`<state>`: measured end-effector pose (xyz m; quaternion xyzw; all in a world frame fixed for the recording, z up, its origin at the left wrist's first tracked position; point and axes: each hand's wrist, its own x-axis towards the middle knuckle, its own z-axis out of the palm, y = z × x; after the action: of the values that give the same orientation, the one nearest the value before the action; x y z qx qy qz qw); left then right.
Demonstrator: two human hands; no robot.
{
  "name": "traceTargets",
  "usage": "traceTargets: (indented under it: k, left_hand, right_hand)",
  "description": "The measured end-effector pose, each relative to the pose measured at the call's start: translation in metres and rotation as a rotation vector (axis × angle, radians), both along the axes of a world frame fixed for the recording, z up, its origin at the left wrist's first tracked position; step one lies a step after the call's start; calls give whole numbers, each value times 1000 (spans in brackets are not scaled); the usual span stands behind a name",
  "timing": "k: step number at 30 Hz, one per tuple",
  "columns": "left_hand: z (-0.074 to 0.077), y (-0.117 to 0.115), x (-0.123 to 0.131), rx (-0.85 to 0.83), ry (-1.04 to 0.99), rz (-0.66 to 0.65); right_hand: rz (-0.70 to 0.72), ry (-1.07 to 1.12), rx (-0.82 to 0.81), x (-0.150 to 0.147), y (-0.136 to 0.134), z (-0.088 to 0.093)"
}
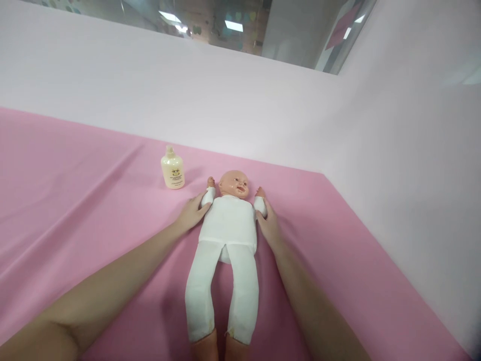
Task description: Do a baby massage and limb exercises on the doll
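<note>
A baby doll (228, 223) with a white cloth body lies on its back on the pink sheet (75, 200), head toward the wall. My left hand (191, 213) is wrapped round the doll's arm on the left side, near the shoulder. My right hand (268, 223) grips the doll's other arm in the same way. Both my forearms stretch along the doll's sides. A small cream bottle (172, 169) stands upright to the left of the doll's head, a short way beyond my left hand.
A pale pink wall (225, 100) rises behind the sheet and turns along the right side (413, 175). The pink sheet has long creases on the left. Glass panels run above the wall.
</note>
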<state>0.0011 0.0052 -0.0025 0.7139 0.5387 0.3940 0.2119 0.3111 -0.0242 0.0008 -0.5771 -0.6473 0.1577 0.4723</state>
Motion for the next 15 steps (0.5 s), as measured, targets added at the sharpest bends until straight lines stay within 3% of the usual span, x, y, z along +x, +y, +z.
traceTargets:
  k: [5,9,12,15]
  left_hand:
    - [3,-5,6,-58,-276,15]
    - [8,-13,10,67,-400,29]
    - [13,-22,10,203,-373,22]
    - [17,-31,12,270,-224,-116]
  right_hand:
    - [42,258,4,-8,-1,4]
    - [68,322,90,-12,-6,9]
    - [48,292,197,-15,-16,13]
    - [63,133,219,-19,-29,18]
